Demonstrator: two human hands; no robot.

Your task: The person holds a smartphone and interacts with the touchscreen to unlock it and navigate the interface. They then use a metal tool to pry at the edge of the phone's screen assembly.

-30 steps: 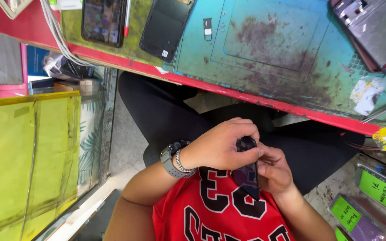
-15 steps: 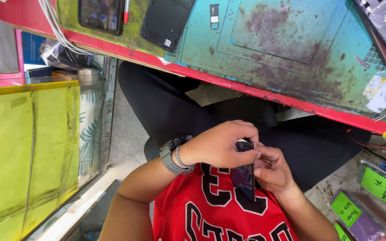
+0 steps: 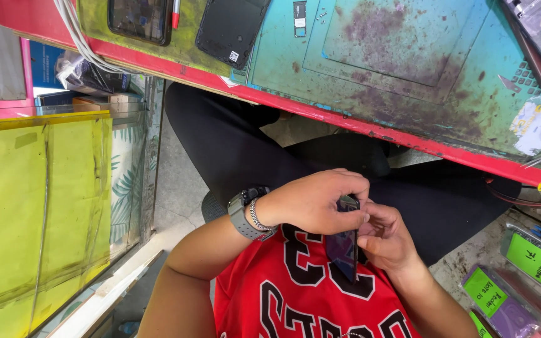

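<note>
- Stained teal work mat (image 3: 408, 75) on red-edged bench; black back cover (image 3: 230, 28) on it.
- Left hand (image 3: 314, 201) pinches top of dark phone (image 3: 344, 244) — held over lap.
- Right hand (image 3: 388, 241) cradles phone from beside, fingers closed on it.

Phone (image 3: 344, 247) in hand is showing a glossy dark glass face. Wrist is wearing a matt grey rubbery watch strap (image 3: 240, 216) and a shiny metal chain bracelet (image 3: 257, 216). Jersey (image 3: 295, 294) is looking like smooth red cloth. At 1 o'clock, teal mat (image 3: 408, 62) on the surface is looking rubbery, matt, stained and scuffed. At 12 o'clock, black back cover (image 3: 230, 28) is looking like smooth plastic.
</note>
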